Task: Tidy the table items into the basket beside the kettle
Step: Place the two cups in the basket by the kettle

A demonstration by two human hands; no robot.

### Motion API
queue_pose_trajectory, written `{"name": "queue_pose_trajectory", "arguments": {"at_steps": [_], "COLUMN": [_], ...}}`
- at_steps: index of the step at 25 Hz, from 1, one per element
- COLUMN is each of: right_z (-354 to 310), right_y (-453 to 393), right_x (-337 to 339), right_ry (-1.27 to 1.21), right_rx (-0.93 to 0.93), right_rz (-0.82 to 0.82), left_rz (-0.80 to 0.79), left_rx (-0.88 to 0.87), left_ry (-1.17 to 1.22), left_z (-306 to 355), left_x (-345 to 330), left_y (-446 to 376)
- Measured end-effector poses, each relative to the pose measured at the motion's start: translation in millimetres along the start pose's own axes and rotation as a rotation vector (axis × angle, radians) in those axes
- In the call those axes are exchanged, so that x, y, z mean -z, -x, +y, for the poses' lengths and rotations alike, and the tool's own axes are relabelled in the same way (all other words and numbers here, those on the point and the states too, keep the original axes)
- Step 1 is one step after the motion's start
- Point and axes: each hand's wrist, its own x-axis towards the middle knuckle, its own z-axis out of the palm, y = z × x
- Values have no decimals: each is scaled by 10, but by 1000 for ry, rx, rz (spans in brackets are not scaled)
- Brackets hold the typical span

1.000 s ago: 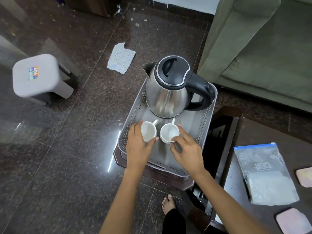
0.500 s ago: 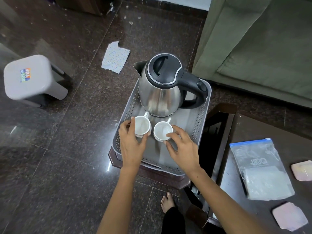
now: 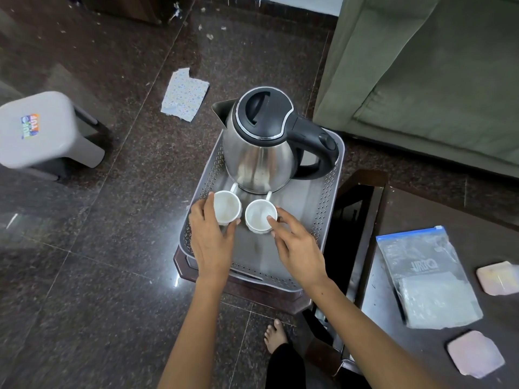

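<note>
White ceramic cups, light but chippable, stand in the grey perforated basket [image 3: 331,192] just before the steel kettle [image 3: 261,155]. Left hand [image 3: 210,240] wraps the left cup [image 3: 227,206]; right hand [image 3: 297,248] pinches the right cup [image 3: 261,215] at its rim.

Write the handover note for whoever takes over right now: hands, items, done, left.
Left hand: fingers around the left cup.
Right hand: fingertips on the right cup rim.
Both cups stand upright in the basket, in front of the kettle.
Done: the two cups are in.
Left: the zip bag and two pink coasters are on the table to the right; move them into the basket.
</note>
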Motion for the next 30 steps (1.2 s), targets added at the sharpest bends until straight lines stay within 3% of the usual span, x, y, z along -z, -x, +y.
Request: {"name": "queue_pose_trajectory", "arguments": {"at_steps": [19,26,30], "right_z": [-20,-60,-116], "right_y": [-6,-14,14], "right_x": [10,72,156], "right_ry": [32,65,-46], "right_rx": [19,-39,-37], "right_rz": [-29,79,178], "left_rz": [-25,35,98], "left_rx": [-35,-68,-88], "left_ry": [-117,-2,91], "left_z": [-22,46,395], "left_x": [-11,99,183], "left_y": [-2,66,329]}}
